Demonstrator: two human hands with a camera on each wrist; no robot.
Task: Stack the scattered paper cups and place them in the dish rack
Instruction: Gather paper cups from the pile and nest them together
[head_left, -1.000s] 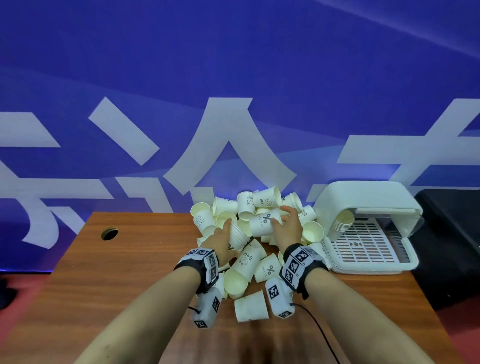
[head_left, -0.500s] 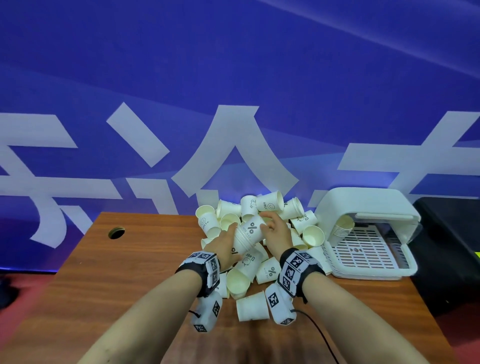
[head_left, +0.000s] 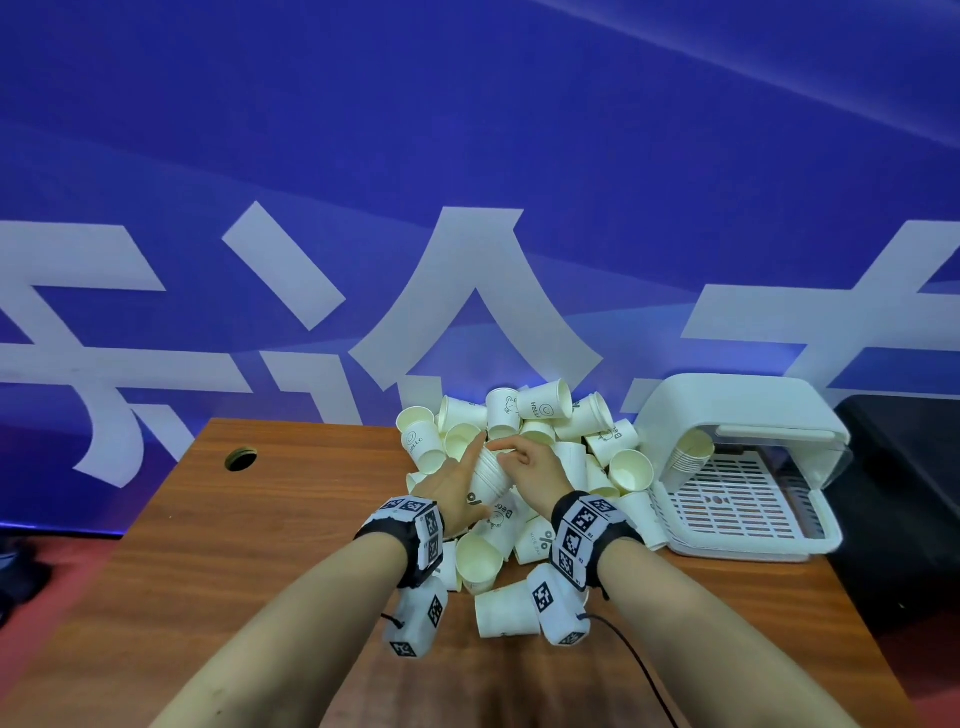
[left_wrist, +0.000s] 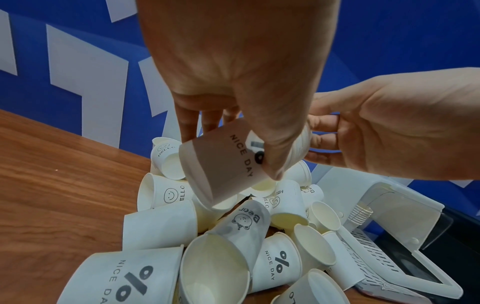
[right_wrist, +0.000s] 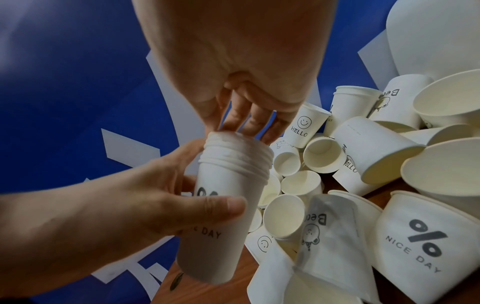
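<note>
Our left hand (head_left: 452, 486) grips a nested cup stack (head_left: 491, 475) as our right hand (head_left: 532, 467) pinches its top. One finished stack (head_left: 688, 457) already sits in the dish rack (head_left: 727, 400) right of our hands; loose cups (head_left: 540, 408) crowd the desk (head_left: 291, 519) below.

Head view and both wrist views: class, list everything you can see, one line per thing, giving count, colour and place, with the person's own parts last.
table: one, brown wood, under everything
cable hole: one, dark, far left of the table
dish rack: one, white, right end of the table
loose paper cups: too many to count, white with cream insides, heaped mid-table
held stack: one, white, above the heap
nested cups: one stack, cream-white, on its side inside the dish rack
backdrop: one, blue with white shapes, behind the table
marker wristbands: two, black and white, one per wrist
left hand: grips the held stack's side
right hand: holds its upper end
</note>
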